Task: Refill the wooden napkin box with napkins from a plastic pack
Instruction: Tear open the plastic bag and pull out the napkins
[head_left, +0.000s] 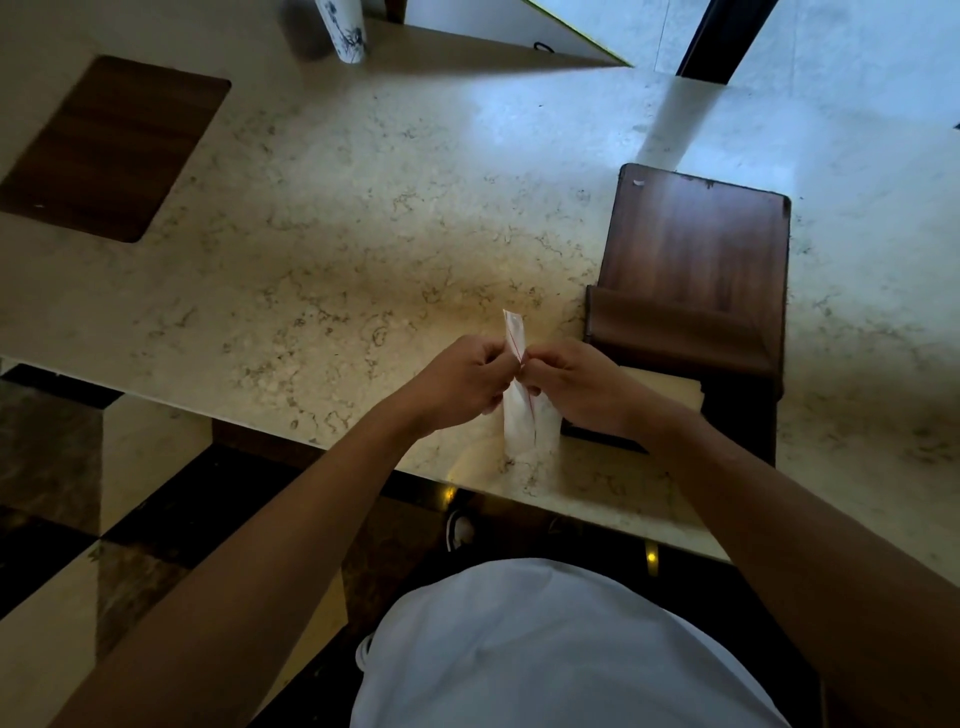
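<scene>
From the head camera, both hands meet over the near edge of the marble surface (322, 218), and between them stands the plastic pack (519, 421) of napkins, upright on its narrow end, white with a thin red line running down it. The left hand (460, 382) has its grip clenched on the pack's upper part from one side, the right hand (576, 387) pinches the same spot from the other, fingertips almost touching at the top. Just beside the right hand sits the wooden napkin box (696, 280), dark brown, its lid swung open and lying flat away from the person. Far off to the left, a dark wooden inlay (109, 150) in the surface, and a patterned white vase (343, 28) at the top edge
</scene>
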